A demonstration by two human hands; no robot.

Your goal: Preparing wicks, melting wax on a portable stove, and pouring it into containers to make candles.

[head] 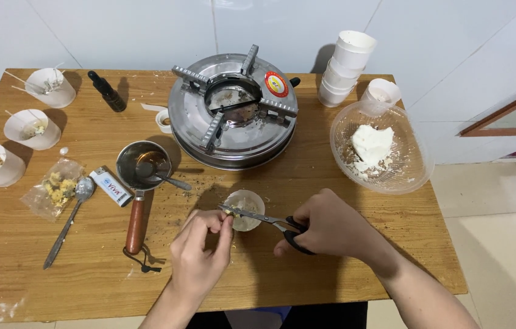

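Left hand point(200, 253) pinches something small, possibly a wick, over the cup point(244, 207) near the tabletop's front edge; scissors point(270, 220) gripped in right hand point(328, 228) are best kept level.

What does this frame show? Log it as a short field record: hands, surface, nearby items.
Setting: wooden table against a white wall
Right hand: holds black-handled scissors, blades over a small white cup
Left hand: pinches something small at the scissor tips; too small to tell what
Centre: round metal stove
Left: small metal pot with wooden handle, spoon, lighter, three filled cups
Right: clear bowl with a white lump, stack of white cups
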